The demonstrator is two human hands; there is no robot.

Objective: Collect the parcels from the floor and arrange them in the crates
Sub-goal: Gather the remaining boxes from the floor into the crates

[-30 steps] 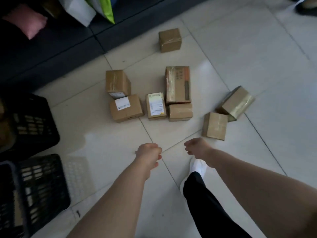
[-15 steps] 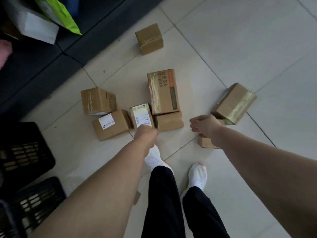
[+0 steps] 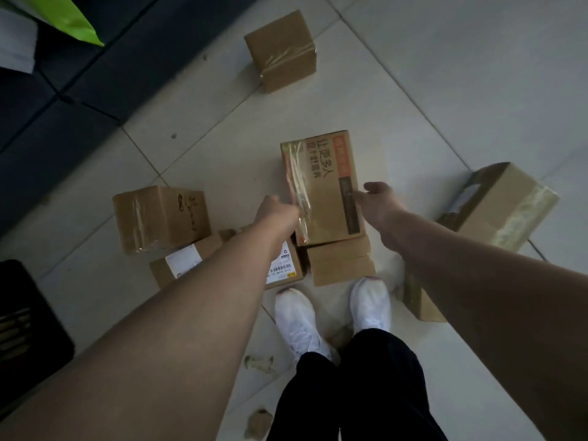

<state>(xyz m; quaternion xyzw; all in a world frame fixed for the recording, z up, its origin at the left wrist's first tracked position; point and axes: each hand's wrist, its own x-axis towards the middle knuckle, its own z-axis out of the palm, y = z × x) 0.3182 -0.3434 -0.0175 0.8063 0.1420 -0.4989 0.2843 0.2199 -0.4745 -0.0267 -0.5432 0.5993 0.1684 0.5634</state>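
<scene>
**Here both hands reach the printed parcel**

Now we see the printed parcel point(image 3: 321, 190) lying flat on the tiled floor point(image 3: 445, 90), close to the middle of the view. The left hand point(image 3: 276, 210) is at its taped left side and the right hand point(image 3: 377, 197) is at its right side, with the fingers spread only a little. We cannot tell if the hands already grip the box or only touch it.

Just below this parcel, touching its near end, lies a plain small parcel point(image 3: 342, 264). The left forearm partly covers a labelled parcel point(image 3: 284, 267) and another labelled parcel point(image 3: 184, 257) beside it. A taped parcel with handwriting point(image 3: 160, 216) stands to the left, touching the second labelled one. One parcel point(image 3: 281, 50) sits alone near the far edge of the floor, well apart from the others. A bigger parcel point(image 3: 499, 208) lies tilted at the right, and one more parcel point(image 3: 420, 300) is half hidden under the right forearm.

A black crate point(image 3: 28, 319) stands at the left edge of the floor. Two white shoes point(image 3: 299, 319) are on the tiles just below the parcels.
</scene>
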